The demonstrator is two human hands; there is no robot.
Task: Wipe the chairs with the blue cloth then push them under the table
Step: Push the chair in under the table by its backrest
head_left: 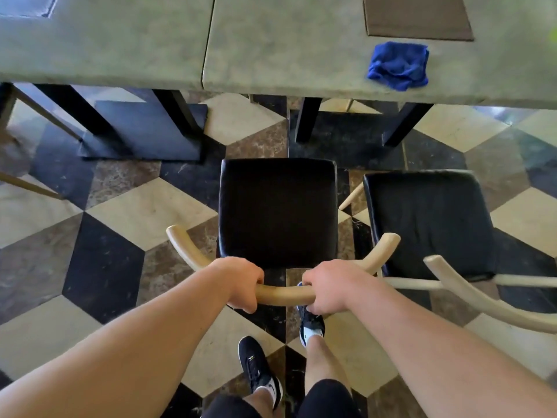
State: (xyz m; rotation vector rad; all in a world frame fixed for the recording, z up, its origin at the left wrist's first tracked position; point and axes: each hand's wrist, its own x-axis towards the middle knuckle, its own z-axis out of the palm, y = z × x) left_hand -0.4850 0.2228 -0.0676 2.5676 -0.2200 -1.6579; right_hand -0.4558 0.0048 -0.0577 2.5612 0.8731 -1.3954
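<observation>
A chair with a black padded seat (pixel 277 206) and a curved pale wooden backrest (pixel 283 294) stands in front of me, its seat a little short of the table's near edge. My left hand (pixel 241 282) and my right hand (pixel 327 288) both grip the backrest rail, one on each side of its middle. A second chair with a black seat (pixel 428 224) stands to the right, outside the table too. The blue cloth (pixel 399 65) lies crumpled on the grey table (pixel 271 49), far right, near the edge.
Black table legs (pixel 307 119) and a dark flat base (pixel 144 131) stand under the table ahead of the chair. A brown placemat (pixel 417 16) lies behind the cloth. The floor is checkered tile. My feet (pixel 259 369) are just behind the chair.
</observation>
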